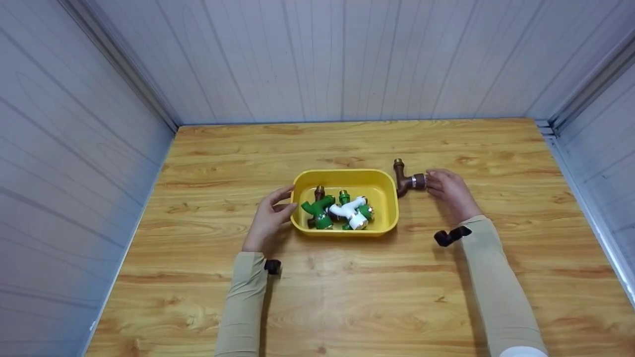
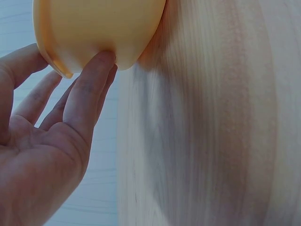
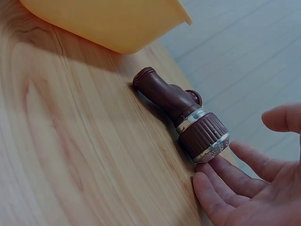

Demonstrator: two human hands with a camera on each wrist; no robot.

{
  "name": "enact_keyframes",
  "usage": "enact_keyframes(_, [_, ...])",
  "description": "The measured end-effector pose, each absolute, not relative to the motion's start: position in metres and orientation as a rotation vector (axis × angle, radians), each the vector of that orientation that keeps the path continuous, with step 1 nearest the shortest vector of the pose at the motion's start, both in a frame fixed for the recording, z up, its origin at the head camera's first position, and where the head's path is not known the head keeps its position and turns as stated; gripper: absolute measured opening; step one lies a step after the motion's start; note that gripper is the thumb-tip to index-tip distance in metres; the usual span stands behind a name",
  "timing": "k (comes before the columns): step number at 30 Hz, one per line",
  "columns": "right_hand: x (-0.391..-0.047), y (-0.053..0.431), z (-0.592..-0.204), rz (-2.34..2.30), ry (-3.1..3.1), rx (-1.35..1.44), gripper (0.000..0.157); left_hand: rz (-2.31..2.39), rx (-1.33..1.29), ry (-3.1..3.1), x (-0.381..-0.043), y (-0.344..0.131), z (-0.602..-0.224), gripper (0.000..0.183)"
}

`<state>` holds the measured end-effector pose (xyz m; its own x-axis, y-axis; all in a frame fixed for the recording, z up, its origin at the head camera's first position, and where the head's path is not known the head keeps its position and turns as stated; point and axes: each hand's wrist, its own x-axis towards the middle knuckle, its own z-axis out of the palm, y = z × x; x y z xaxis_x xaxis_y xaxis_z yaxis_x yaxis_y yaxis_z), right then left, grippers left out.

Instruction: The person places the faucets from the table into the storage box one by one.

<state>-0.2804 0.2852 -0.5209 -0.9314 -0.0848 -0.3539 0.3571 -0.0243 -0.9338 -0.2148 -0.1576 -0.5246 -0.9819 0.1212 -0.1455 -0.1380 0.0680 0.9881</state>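
Observation:
A yellow plastic tub (image 1: 345,232) stands on the wooden table. Inside lie a white tap (image 1: 349,210), green taps (image 1: 321,208) and a partly hidden brown tap (image 1: 319,190). My left hand (image 1: 270,218) is at the tub's left end, its extended fingers and thumb touching the outer wall and rim. Just right of the tub, a brown tap (image 1: 404,182) with a brass threaded end lies on the table. The fingertips of my right hand (image 1: 450,191) are right at its ribbed knob (image 3: 203,136), slightly bent and not wrapped around it.
Pale panelled walls (image 1: 317,59) enclose the table (image 1: 367,297) at the back and on both sides. Dark camera mounts (image 1: 452,236) stick out from both sleeves, near the tabletop.

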Motion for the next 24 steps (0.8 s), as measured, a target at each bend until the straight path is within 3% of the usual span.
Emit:
enact_keyframes(8, [-0.278,0.28,-0.523,-2.05,2.02,0.257,0.051,1.988,-0.025,2.123,-0.207,-0.155,-0.503,0.051])
enact_keyframes(24, [-0.278,0.272,-0.527,-1.799,2.334,0.244,0.048,2.018,-0.052,2.201,-0.215,-0.156,-0.531,0.046])
